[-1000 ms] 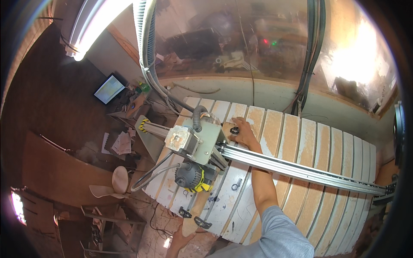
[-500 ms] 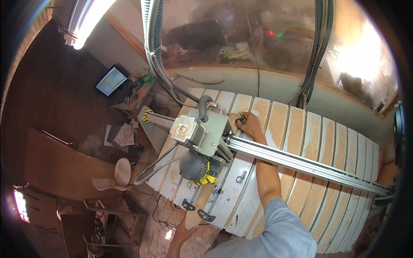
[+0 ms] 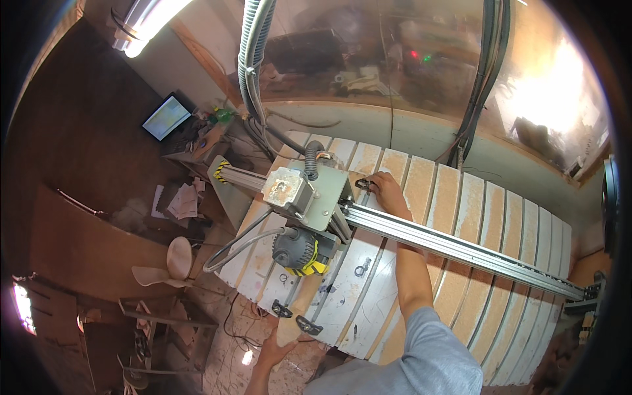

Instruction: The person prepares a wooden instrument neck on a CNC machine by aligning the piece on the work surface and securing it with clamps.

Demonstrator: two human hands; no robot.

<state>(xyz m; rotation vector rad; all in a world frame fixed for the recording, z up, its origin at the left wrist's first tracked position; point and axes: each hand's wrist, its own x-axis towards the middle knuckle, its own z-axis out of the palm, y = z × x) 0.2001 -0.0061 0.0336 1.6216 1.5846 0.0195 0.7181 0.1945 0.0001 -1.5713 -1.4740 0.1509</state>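
Note:
A long wooden board (image 3: 303, 294) lies on the slatted table (image 3: 368, 299), its middle hidden under the machine head. My left hand (image 3: 272, 350) grips the board's near end, which sticks out past the table edge. Close to that end, two black clamps, one left (image 3: 282, 309) and one right (image 3: 308, 325), sit on either side of the board. Beyond the metal rail (image 3: 461, 250), my right hand (image 3: 387, 189) has its fingers closed on another black clamp (image 3: 363, 184) beside the board's far end. My right forearm passes beneath the rail.
The router head (image 3: 299, 250), black and yellow, hangs over the board with a motor block (image 3: 288, 191) and cables. A thick hose (image 3: 253, 59) drops from above. Left of the table stand a monitor (image 3: 166, 117), papers (image 3: 186, 199) and a white chair (image 3: 178, 258).
My right hand's fingers have shifted on the far clamp, and more of the clamp shows now. The left hand stays at the board's near end. The whole view has moved slightly.

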